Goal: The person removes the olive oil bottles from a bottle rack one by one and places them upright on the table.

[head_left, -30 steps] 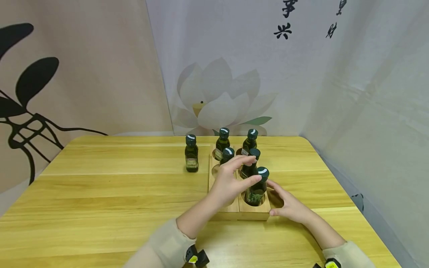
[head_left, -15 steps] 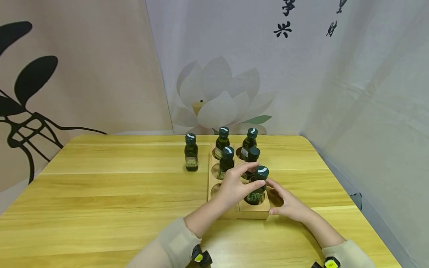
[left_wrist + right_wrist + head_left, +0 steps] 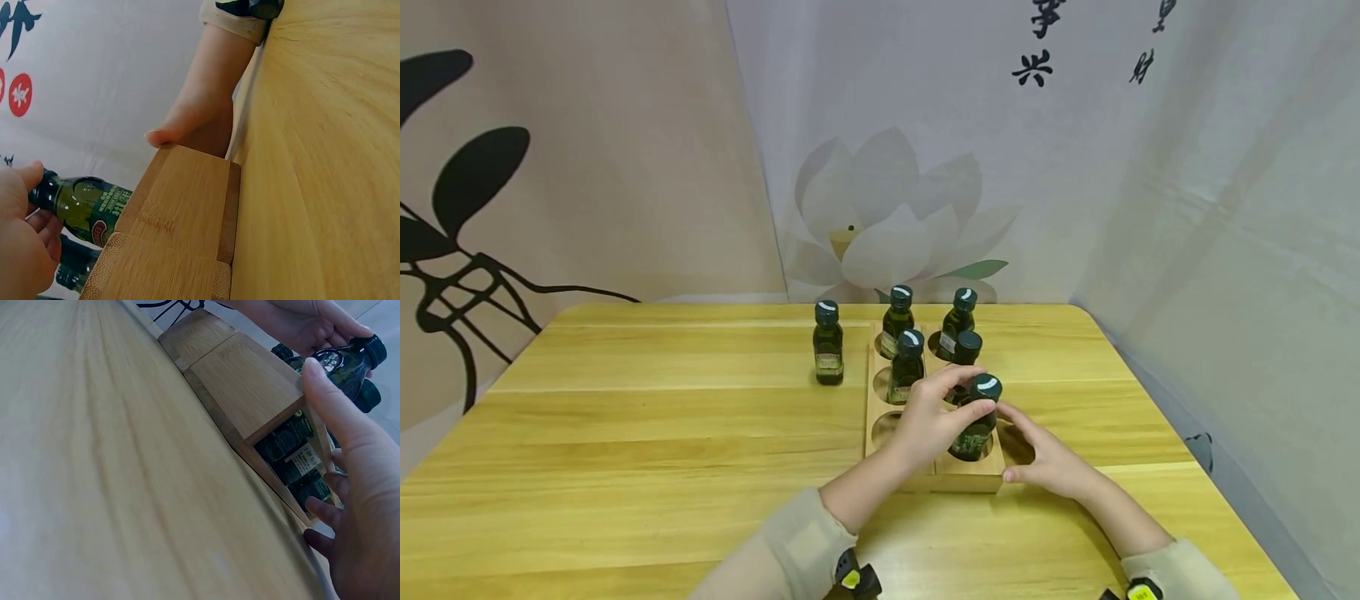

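At near right slot of wooden rack [image 3: 970,477], left hand [image 3: 934,417] now lower than a second ago, gripping tilted bottle [image 3: 976,421] by its neck, right hand [image 3: 1051,461] unmoved, fingers relaxed against rack's right side.

Soft, even light fills the scene, bright and without harsh glare. On the wooden table [image 3: 647,433] shadows are faint and short, the clearest a small dark patch under the right hand [image 3: 1052,462] beside the wooden bottle rack [image 3: 970,477]. The head view is sharp in the middle, with slight wide-angle bending at its edges. Both wrist views are strongly distorted and close; the near tabletop in the right wrist view is smeared and out of focus. Small highlights glint on the green glass bottle [image 3: 87,209].
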`<state>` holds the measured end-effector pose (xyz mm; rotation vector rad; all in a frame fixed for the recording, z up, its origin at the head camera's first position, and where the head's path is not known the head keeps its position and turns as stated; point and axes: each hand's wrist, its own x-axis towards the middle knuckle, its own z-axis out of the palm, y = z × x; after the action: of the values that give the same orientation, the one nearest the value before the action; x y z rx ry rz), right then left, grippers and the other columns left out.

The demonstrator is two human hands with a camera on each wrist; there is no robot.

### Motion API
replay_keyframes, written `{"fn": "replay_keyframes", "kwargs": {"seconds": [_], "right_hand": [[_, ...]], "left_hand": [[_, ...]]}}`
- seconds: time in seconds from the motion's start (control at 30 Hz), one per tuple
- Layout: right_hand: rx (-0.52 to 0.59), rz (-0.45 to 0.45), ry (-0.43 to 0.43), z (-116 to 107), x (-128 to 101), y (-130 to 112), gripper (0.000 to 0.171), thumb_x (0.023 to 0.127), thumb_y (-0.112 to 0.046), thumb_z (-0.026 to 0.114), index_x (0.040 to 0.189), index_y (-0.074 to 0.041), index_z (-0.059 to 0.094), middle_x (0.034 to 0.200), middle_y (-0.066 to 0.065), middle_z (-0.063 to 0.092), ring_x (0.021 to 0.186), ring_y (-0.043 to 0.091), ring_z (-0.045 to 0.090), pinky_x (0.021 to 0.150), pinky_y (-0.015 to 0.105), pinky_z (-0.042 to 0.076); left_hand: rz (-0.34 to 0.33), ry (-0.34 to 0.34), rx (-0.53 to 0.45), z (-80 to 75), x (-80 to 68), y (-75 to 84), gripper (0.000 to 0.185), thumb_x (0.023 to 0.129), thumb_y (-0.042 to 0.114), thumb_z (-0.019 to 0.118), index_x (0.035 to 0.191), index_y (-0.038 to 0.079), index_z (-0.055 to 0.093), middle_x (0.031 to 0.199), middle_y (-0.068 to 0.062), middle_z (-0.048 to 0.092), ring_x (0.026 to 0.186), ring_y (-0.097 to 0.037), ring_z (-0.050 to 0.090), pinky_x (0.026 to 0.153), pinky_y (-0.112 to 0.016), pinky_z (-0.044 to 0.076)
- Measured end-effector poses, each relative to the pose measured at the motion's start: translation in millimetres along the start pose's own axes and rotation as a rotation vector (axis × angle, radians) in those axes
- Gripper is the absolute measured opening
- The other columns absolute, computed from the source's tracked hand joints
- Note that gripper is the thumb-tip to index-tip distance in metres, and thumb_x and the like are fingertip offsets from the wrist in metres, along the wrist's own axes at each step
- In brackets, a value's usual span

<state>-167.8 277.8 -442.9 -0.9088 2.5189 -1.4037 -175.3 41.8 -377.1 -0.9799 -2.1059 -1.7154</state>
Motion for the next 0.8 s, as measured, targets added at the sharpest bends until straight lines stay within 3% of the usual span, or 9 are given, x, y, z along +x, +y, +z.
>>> {"fn": "replay_keyframes", "kwargs": {"seconds": [0.07, 0.27, 0.33, 0.43, 0.57, 0.7, 0.8], "right_hand": [[-0.001, 0.008, 0.004, 0.0, -0.5, 0.1, 0.096, 0.080, -0.044, 0.075, 0.150, -0.003, 0.024, 0.146, 0.027, 0.031, 0.127, 0.049, 0.036, 0.104, 0.031, 0.030], [-0.023, 0.009, 0.007, -0.3, -0.4, 1.6, 0.097, 0.080, -0.046, 0.075, 0.151, -0.004, 0.023, 0.146, 0.029, 0.030, 0.126, 0.051, 0.036, 0.102, 0.056, 0.031], [-0.023, 0.008, 0.006, 0.0, -0.4, 2.5, 0.097, 0.080, -0.047, 0.074, 0.151, -0.005, 0.023, 0.147, 0.028, 0.030, 0.126, 0.051, 0.035, 0.102, 0.054, 0.031], [-0.023, -0.013, 0.008, 0.3, -0.3, 3.2, 0.096, 0.080, -0.046, 0.075, 0.151, -0.007, 0.024, 0.147, 0.027, 0.031, 0.128, 0.048, 0.034, 0.105, 0.041, 0.031], [-0.023, -0.048, 0.011, 0.5, 0.0, 3.6, 0.093, 0.080, -0.042, 0.076, 0.151, -0.008, 0.025, 0.146, 0.024, 0.034, 0.133, 0.033, 0.033, 0.105, 0.027, 0.029], [-0.033, -0.069, 0.008, 0.5, 0.3, 3.3, 0.091, 0.081, -0.043, 0.075, 0.152, -0.013, 0.026, 0.146, 0.019, 0.036, 0.134, 0.019, 0.033, 0.106, 0.028, 0.030], [-0.043, -0.073, 0.005, 0.4, 1.0, 3.3, 0.091, 0.082, -0.045, 0.073, 0.152, -0.017, 0.024, 0.148, 0.015, 0.035, 0.135, 0.024, 0.031, 0.107, 0.037, 0.031]], "left_hand": [[0.005, -0.004, 0.010, 0.1, -0.7, 0.8, 0.036, 0.087, 0.016, 0.071, 0.121, 0.004, 0.064, 0.107, -0.001, 0.065, 0.097, -0.007, 0.058, 0.084, -0.034, 0.051], [0.029, 0.003, -0.011, -1.0, 1.0, 5.6, 0.037, 0.087, 0.013, 0.072, 0.120, 0.002, 0.063, 0.110, -0.003, 0.065, 0.097, -0.008, 0.059, 0.084, -0.034, 0.050], [0.048, 0.015, -0.027, -2.1, 2.8, 8.7, 0.036, 0.086, 0.011, 0.072, 0.119, 0.001, 0.064, 0.109, -0.004, 0.065, 0.096, -0.010, 0.060, 0.084, -0.034, 0.050], [0.080, 0.034, -0.043, -4.7, 5.5, 14.5, 0.035, 0.086, 0.009, 0.072, 0.119, 0.000, 0.064, 0.107, -0.006, 0.066, 0.095, -0.012, 0.060, 0.082, -0.033, 0.051], [0.112, 0.052, -0.051, -9.5, 8.2, 21.7, 0.035, 0.085, 0.009, 0.073, 0.118, 0.000, 0.064, 0.107, -0.006, 0.065, 0.095, -0.011, 0.060, 0.081, -0.032, 0.051], [0.145, 0.070, -0.052, -16.5, 10.2, 29.6, 0.036, 0.085, 0.009, 0.073, 0.119, 0.001, 0.064, 0.107, -0.006, 0.065, 0.096, -0.012, 0.059, 0.079, -0.033, 0.052], [0.147, 0.077, -0.052, -22.9, 10.9, 36.1, 0.035, 0.086, 0.008, 0.072, 0.119, 0.002, 0.064, 0.106, -0.005, 0.065, 0.095, -0.011, 0.058, 0.077, -0.036, 0.052]]}}
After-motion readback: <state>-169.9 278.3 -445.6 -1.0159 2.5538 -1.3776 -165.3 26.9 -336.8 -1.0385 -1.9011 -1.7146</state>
